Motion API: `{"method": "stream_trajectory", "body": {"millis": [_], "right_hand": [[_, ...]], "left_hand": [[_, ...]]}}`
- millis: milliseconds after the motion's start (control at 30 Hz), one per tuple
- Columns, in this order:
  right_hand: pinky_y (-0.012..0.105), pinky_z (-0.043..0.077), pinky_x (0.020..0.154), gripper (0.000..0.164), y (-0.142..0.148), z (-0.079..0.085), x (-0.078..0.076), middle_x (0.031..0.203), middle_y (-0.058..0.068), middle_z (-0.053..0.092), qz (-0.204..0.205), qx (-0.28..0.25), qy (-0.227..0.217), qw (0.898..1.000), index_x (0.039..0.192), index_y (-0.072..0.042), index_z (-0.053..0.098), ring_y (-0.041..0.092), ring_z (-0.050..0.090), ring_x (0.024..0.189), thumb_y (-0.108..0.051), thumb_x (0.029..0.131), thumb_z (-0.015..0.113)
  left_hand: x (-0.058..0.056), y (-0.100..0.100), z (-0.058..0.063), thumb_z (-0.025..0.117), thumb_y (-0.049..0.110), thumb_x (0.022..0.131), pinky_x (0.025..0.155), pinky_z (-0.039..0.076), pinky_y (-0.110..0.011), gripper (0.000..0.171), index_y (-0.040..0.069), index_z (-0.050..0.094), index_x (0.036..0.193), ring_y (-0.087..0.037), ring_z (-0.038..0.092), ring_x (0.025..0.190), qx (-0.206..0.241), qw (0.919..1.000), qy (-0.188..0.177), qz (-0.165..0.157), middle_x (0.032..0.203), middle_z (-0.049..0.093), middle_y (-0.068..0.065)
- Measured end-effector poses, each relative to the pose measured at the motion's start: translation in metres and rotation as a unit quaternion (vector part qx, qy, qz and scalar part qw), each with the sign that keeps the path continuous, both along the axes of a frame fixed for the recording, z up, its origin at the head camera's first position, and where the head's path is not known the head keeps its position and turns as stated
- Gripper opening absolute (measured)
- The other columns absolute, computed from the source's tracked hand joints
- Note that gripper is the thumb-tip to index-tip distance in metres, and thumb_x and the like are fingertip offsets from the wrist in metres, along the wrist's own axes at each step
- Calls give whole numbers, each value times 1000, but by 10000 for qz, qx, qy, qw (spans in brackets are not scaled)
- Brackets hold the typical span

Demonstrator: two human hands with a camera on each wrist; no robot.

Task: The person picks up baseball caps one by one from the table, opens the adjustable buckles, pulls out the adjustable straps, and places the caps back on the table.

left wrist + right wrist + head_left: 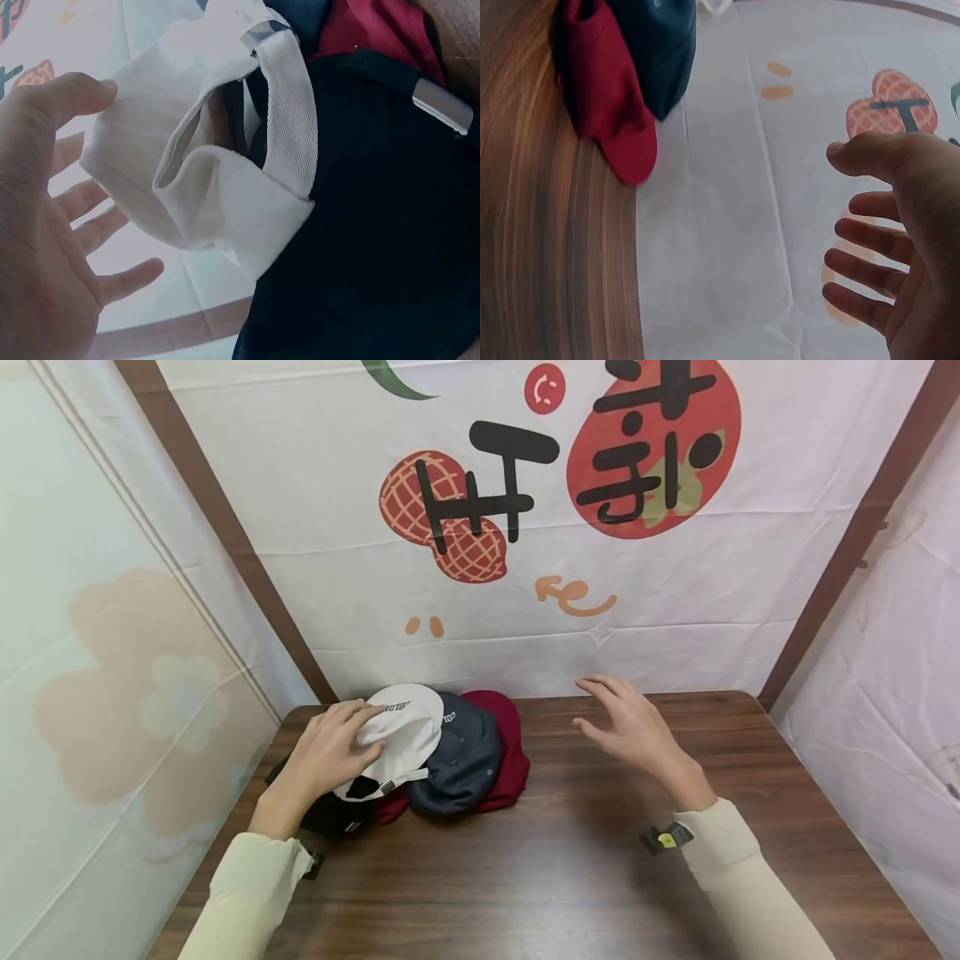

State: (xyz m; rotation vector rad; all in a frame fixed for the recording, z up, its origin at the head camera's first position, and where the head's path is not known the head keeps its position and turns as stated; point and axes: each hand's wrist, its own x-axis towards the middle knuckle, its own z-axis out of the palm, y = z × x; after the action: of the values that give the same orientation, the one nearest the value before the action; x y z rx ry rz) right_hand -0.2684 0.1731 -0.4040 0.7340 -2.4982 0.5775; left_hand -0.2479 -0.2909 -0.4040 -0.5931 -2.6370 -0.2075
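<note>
Several caps lie overlapping at the back left of the table. On top is a white cap [408,739] with dark lettering; a navy cap [457,760] and a dark red cap [513,752] show to its right, and a black cap [337,814] at its lower left. My left hand [330,756] hovers at the white cap's left side, overlapping it in the head view. In the left wrist view its spread fingers lie beside the white cap [157,142] without gripping it. To the right of the caps, my right hand [633,727] is raised, fingers loosely extended, holding nothing.
The brown wooden table [480,893] ends at a white printed cloth [675,610] behind the caps. Cloth panels stand on both sides, with brown posts [225,527] at the back corners. A small dark device [666,838] sits at my right wrist.
</note>
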Motion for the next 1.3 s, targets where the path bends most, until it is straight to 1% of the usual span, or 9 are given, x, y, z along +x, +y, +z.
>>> {"method": "stream_trajectory", "body": {"millis": [167, 433, 633, 833, 1067, 1167, 1300], "right_hand": [[46, 48, 98, 57, -18, 0, -2, 137, 0, 55, 268, -14, 157, 9995, 137, -18, 56, 23, 51, 125, -35, 86, 73], [42, 50, 96, 56, -43, 0, -4, 137, 0, 55, 623, -39, 205, 9978, 137, -18, 56, 21, 51, 123, -31, 85, 75], [42, 49, 98, 56, -57, -1, -2, 137, 2, 55, 762, 15, 204, 9969, 137, -18, 56, 22, 50, 124, -29, 85, 75], [39, 49, 100, 52, -71, 0, -2, 135, 1, 55, 920, 68, 213, 9955, 135, -18, 57, 19, 49, 124, -28, 87, 73], [37, 50, 100, 48, -89, 0, -2, 133, 1, 57, 959, -6, 176, 9952, 133, -17, 59, 18, 50, 123, -26, 88, 72], [38, 49, 102, 46, -97, 1, -3, 133, 2, 57, 1004, -25, 212, 9947, 132, -18, 60, 19, 51, 123, -26, 89, 71], [37, 49, 103, 45, -108, 1, -6, 133, 2, 58, 1032, 13, 270, 9943, 131, -17, 61, 19, 52, 123, -26, 88, 72]], "left_hand": [[3, -3, 1, 73, 36, 83, 91, 43, -63, 54, 17, 61, 132, -34, 52, 124, 55, 9999, 129, -41, 132, 59, -14], [6, -7, 2, 74, 33, 82, 87, 44, -62, 51, 15, 63, 129, -35, 55, 120, 182, 9990, 382, -149, 128, 61, -15], [9, -9, 0, 75, 31, 80, 83, 46, -59, 50, 14, 64, 126, -35, 56, 116, 292, 9981, 497, -205, 125, 63, -15], [14, -13, -3, 76, 31, 80, 81, 47, -55, 47, 14, 66, 122, -33, 56, 115, 334, 9978, 554, -173, 124, 63, -10], [20, -17, -5, 77, 30, 80, 81, 47, -52, 46, 13, 67, 122, -33, 55, 117, 441, 9972, 588, -141, 124, 63, -9], [21, -19, -5, 77, 29, 79, 81, 46, -51, 47, 13, 67, 122, -33, 55, 117, 486, 9970, 597, -112, 124, 63, -9], [21, -20, -4, 76, 29, 80, 82, 46, -51, 47, 14, 66, 123, -33, 54, 117, 522, 9967, 599, -155, 125, 63, -9]]}}
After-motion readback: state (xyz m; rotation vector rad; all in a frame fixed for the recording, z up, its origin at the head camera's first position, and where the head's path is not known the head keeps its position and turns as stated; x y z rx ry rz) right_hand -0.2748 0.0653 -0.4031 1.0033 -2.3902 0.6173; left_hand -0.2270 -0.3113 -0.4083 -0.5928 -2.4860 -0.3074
